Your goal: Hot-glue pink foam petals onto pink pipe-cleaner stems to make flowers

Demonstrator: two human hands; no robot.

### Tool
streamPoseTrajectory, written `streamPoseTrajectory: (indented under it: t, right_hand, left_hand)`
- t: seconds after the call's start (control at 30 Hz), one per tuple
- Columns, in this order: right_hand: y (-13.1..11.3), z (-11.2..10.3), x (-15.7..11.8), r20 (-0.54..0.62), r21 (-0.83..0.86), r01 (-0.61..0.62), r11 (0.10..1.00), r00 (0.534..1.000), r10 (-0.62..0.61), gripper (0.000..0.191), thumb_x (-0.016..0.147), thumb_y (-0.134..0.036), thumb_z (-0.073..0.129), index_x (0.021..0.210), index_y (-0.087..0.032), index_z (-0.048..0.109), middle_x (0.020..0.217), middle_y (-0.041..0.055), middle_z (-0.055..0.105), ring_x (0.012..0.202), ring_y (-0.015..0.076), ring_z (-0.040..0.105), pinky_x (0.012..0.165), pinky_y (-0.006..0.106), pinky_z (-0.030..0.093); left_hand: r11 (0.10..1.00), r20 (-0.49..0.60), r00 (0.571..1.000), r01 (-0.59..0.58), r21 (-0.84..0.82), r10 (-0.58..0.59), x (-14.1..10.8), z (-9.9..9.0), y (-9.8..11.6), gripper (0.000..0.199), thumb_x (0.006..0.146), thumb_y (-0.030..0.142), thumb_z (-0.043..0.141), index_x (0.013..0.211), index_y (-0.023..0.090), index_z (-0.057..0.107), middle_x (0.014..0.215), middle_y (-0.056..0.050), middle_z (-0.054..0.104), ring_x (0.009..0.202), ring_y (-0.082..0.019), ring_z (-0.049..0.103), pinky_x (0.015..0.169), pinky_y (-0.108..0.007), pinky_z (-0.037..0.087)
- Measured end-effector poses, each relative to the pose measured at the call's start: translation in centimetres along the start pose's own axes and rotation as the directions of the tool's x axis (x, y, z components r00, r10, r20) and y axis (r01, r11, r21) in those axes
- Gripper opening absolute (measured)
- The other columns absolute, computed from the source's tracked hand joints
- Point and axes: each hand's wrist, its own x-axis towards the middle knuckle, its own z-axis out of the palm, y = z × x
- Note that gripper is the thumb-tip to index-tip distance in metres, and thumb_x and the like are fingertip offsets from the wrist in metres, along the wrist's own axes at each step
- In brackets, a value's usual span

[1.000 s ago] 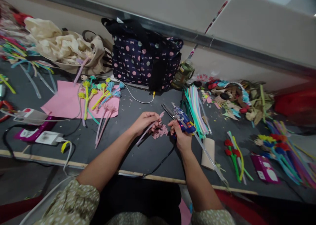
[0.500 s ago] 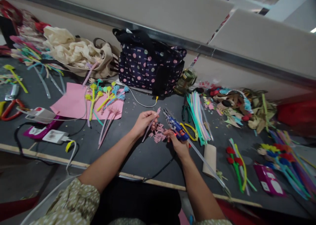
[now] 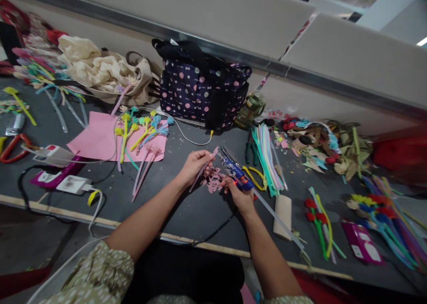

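Note:
Pinched in my left hand (image 3: pixel 197 165) is a thin pink stem (image 3: pixel 199 178), its pale pink tip poking up past my fingers. My right hand (image 3: pixel 239 194) is wrapped round a blue hot glue gun (image 3: pixel 240 178), with a long clear glue stick (image 3: pixel 278 219) sticking out of its back end. The gun's nozzle points up and left, close to the stem's tip; whether they touch I cannot make out. Between my hands, small pink cut pieces (image 3: pixel 213 182) lie in a loose pile on the dark table (image 3: pixel 200 219).
Yellow-handled scissors (image 3: pixel 258 178), green-handled pliers (image 3: pixel 251 148) and a bundle of pastel stems (image 3: pixel 269 162) lie right of the gun. A cardboard tube (image 3: pixel 282 217) is nearer. Finished stems rest on pink paper (image 3: pixel 91 139) at left. A patterned bag (image 3: pixel 200 86) stands behind.
The glue gun's nozzle has shifted slightly left and up, nearer the stem's tip. The stem's tip has tilted a little to the right. Both hands keep their grip.

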Motion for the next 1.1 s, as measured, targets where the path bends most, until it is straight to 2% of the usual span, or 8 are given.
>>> streamPoseTrajectory:
  t: [0.33,0.73,1.1]
  right_hand:
    - [-0.3,0.1,0.0,-0.011,-0.013,-0.019,1.0,1.0,0.018,0.032,0.072,-0.049,0.071,0.077,-0.018,0.066,0.06,0.0013,0.066,0.046,0.0121,0.056,0.046,0.024,0.047]
    - [0.8,0.0,0.1,-0.048,-0.031,-0.041,0.999,0.998,0.04,0.037,0.07,-0.052,0.073,0.073,-0.016,0.065,0.054,-0.0003,0.061,0.044,0.0117,0.055,0.044,0.023,0.047]
    - [0.7,-0.2,0.0,-0.061,-0.112,-0.042,0.993,0.998,0.035,0.038,0.07,-0.056,0.07,0.071,-0.019,0.062,0.045,-0.0028,0.056,0.04,0.0133,0.053,0.043,0.025,0.044]
  left_hand:
    - [1.0,0.029,1.0,-0.006,0.006,0.006,0.0,-0.1,-0.1,0.031,0.074,0.043,0.071,0.078,0.014,0.06,0.057,0.003,0.055,0.04,-0.005,0.048,0.041,-0.016,0.039]
    - [1.0,0.049,0.999,-0.015,-0.003,0.015,0.0,-0.1,-0.2,0.031,0.074,0.042,0.071,0.078,0.013,0.06,0.057,0.003,0.056,0.041,-0.005,0.048,0.041,-0.016,0.04]
    - [1.0,0.041,0.999,-0.011,0.007,0.011,0.0,-0.1,-0.2,0.032,0.073,0.043,0.072,0.078,0.013,0.06,0.057,0.003,0.056,0.041,-0.004,0.048,0.042,-0.016,0.04]
